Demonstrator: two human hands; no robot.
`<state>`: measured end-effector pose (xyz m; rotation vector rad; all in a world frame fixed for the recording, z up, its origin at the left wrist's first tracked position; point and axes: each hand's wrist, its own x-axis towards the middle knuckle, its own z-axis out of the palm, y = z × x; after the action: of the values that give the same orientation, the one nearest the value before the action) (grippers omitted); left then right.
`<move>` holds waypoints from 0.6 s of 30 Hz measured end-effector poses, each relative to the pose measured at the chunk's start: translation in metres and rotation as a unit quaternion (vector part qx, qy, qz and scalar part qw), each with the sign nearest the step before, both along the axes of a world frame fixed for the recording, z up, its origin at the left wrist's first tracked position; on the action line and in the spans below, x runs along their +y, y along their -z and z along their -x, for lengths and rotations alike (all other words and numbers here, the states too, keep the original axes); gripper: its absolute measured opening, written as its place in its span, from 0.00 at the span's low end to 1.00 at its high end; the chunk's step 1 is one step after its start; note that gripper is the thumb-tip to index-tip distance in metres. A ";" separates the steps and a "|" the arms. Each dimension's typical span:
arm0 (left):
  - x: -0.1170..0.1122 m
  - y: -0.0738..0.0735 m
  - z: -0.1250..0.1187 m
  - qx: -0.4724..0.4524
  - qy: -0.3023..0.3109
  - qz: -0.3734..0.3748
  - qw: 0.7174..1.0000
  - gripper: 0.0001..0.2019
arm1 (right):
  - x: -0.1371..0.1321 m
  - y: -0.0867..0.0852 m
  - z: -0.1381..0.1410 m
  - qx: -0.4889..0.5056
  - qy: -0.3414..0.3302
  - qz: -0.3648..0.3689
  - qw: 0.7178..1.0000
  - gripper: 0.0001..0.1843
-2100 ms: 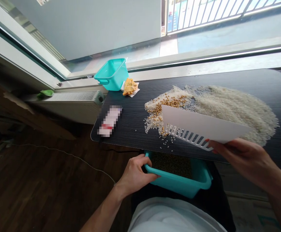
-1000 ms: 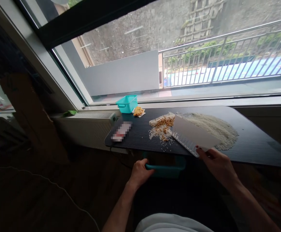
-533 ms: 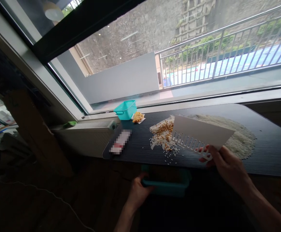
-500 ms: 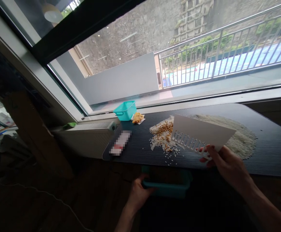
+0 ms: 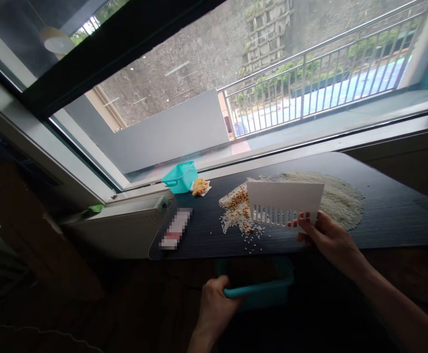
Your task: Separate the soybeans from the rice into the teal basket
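My right hand grips a white slotted card by its lower right corner, upright above the table, with its slots along the bottom edge. Partly behind the card is a small pile of white rice mixed with yellow beans. A larger spread of rice lies to the right, partly covered by the card. Below the table's front edge, my left hand is closed on the rim of a teal plastic basket. The basket's inside is too dark to make out.
On the dark table, a second teal basket stands at the back left beside a crumpled yellow thing on white paper. A blurred-out flat object lies near the left edge. Behind are a window and a radiator.
The card has turned more level and faces me more squarely, its right end lowered. The view has shifted to the right. My left hand still holds the basket.
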<state>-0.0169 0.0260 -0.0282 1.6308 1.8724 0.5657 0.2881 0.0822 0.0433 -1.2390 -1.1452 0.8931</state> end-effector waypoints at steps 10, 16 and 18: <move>-0.037 -0.020 -0.009 -0.044 0.024 -0.078 0.996 0.22 | 0.016 0.001 0.004 -0.016 0.004 -0.006 1.000 0.32; -0.040 -0.034 -0.016 -0.042 0.022 -0.088 0.995 0.22 | 0.011 0.004 0.002 -0.033 0.003 -0.004 0.999 0.28; -0.041 -0.037 -0.018 -0.039 0.013 -0.088 0.995 0.22 | 0.011 0.003 0.003 -0.040 0.001 -0.004 0.999 0.28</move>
<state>0.0006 -0.0148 0.0091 1.7151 1.7854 0.7911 0.2851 0.0932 0.0402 -1.2787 -1.2091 0.8441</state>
